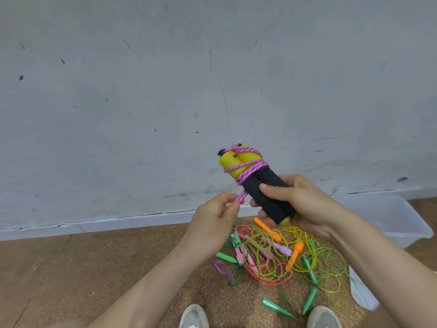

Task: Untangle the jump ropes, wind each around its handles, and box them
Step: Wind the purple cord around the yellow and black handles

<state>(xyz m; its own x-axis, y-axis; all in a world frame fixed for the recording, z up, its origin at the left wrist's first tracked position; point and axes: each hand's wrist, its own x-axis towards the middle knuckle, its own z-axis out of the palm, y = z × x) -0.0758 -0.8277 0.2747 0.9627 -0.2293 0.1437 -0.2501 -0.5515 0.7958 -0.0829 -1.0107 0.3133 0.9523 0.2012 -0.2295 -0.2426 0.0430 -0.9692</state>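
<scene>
The pink rope (246, 170): keep it taut in your pinching left hand (212, 223); right hand (305, 204) clasps the handles (267, 190).

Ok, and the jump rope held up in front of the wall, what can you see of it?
The jump rope has two handles laid side by side, black foam-like sleeves with yellow plastic-looking ends. Its pink-and-white braided cord is wound several turns around the yellow ends. It is held in the air, tilted up-left. The right-hand grip wraps the sleeves; the left-hand grip pinches the cord's loose tail below the windings.
</scene>
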